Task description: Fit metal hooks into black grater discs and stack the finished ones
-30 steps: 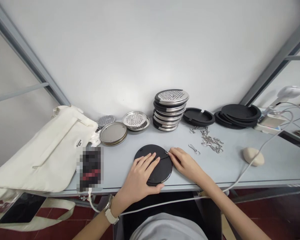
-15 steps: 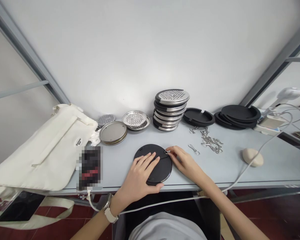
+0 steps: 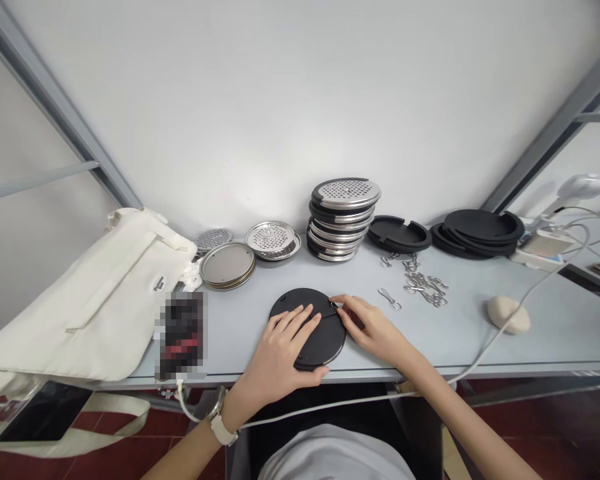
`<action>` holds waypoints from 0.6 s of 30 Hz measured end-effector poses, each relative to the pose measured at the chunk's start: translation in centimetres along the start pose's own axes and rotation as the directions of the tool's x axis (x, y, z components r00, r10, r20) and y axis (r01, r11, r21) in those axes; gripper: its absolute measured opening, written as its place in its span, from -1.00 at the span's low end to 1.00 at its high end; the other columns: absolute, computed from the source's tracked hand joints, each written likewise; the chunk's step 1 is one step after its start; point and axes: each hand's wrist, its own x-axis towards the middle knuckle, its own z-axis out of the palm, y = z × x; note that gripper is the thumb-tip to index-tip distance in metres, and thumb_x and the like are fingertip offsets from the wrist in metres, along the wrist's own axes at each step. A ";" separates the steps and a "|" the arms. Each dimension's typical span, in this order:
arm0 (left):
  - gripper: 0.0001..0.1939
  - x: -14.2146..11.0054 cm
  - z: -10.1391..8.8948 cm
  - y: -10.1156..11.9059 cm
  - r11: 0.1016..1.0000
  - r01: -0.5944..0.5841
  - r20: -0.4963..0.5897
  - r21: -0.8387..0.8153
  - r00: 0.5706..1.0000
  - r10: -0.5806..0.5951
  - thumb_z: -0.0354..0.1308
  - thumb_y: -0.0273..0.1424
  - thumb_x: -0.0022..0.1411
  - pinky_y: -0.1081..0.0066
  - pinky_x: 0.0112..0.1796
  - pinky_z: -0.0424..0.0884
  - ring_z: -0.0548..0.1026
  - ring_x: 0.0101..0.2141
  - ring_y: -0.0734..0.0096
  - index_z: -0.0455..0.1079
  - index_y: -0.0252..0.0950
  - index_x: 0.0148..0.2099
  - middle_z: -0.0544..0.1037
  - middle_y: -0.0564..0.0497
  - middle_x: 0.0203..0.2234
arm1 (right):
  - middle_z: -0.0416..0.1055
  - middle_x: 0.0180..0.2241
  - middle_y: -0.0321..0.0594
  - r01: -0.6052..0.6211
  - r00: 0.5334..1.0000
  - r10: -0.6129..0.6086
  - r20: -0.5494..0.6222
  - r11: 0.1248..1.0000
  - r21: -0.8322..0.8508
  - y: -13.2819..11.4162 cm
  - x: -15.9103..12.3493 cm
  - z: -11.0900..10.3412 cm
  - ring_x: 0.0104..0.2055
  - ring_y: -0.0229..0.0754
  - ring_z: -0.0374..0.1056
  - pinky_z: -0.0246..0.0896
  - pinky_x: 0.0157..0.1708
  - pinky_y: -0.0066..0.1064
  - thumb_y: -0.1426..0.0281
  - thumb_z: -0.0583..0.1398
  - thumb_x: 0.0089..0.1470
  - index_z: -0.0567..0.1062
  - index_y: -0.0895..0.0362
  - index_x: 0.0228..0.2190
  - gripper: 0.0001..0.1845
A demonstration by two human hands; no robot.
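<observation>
left hand (image 3: 275, 350): open flat, fingers spread, pressing on a black round disc (image 3: 327, 343)
right hand (image 3: 375, 330): fingers (image 3: 344, 310) curled at a small metal clip (image 3: 335, 305) on the disc's slit; whether they grip it, cannot tell
disc: lying flat, lower middle of the pale table (image 3: 240, 340)
change: right fingers have closed slightly around the clip; left hand unmoved
nearby: metal hooks (image 3: 425, 287) just right; stack of perforated steel discs (image 3: 345, 193) upper middle

A blocky black-and-red object (image 3: 183, 335) at near left is pixelated past recognition, and the tiny silver metal piece (image 3: 335, 305) at the bare right hand's (image 3: 373, 330) fingertips is too small to make out.
</observation>
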 end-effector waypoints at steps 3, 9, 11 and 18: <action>-0.16 0.0 0.0 0.0 1.000 -0.008 -0.011 -0.005 1.000 0.008 0.26 -0.17 0.10 0.11 0.19 0.12 0.16 0.26 0.07 0.06 -0.22 0.36 0.13 -0.09 0.32 | 0.47 -0.11 -0.09 0.000 1.000 0.000 0.014 1.000 0.011 0.1 0.0 0.0 -0.11 -0.10 0.43 0.31 -0.07 -0.27 0.39 -0.03 0.32 0.37 0.06 0.04 -0.67; -0.16 0.0 0.0 -0.1 1.000 -0.006 -0.007 -0.003 1.000 0.006 0.26 -0.16 0.11 0.12 0.19 0.12 0.15 0.26 0.08 0.06 -0.22 0.36 0.13 -0.09 0.32 | 0.47 -0.10 -0.09 -0.014 0.999 0.012 0.037 0.999 0.048 0.4 0.1 0.0 -0.10 -0.12 0.42 0.29 -0.10 -0.31 0.36 -0.02 0.32 0.37 0.07 0.06 -0.66; -0.16 0.0 0.0 0.0 1.000 -0.003 0.000 -0.002 1.000 0.003 0.26 -0.16 0.11 0.12 0.20 0.11 0.14 0.26 0.08 0.06 -0.23 0.36 0.12 -0.08 0.32 | 0.50 -0.21 -0.15 -0.036 0.998 0.033 0.053 0.997 0.073 0.4 0.1 -0.2 -0.22 -0.15 0.43 0.29 -0.19 -0.36 0.33 -0.01 0.32 0.37 0.08 0.06 -0.66; -0.17 -0.1 0.0 0.0 1.000 -0.005 0.005 0.000 1.000 0.005 0.25 -0.16 0.12 0.13 0.21 0.10 0.13 0.27 0.10 0.05 -0.24 0.37 0.12 -0.08 0.33 | 0.33 -0.51 -0.35 -0.092 0.993 0.082 0.083 0.988 0.125 0.1 0.2 -0.4 -0.49 -0.25 0.28 0.17 -0.41 -0.45 0.28 -0.02 0.32 0.37 0.10 0.04 -0.65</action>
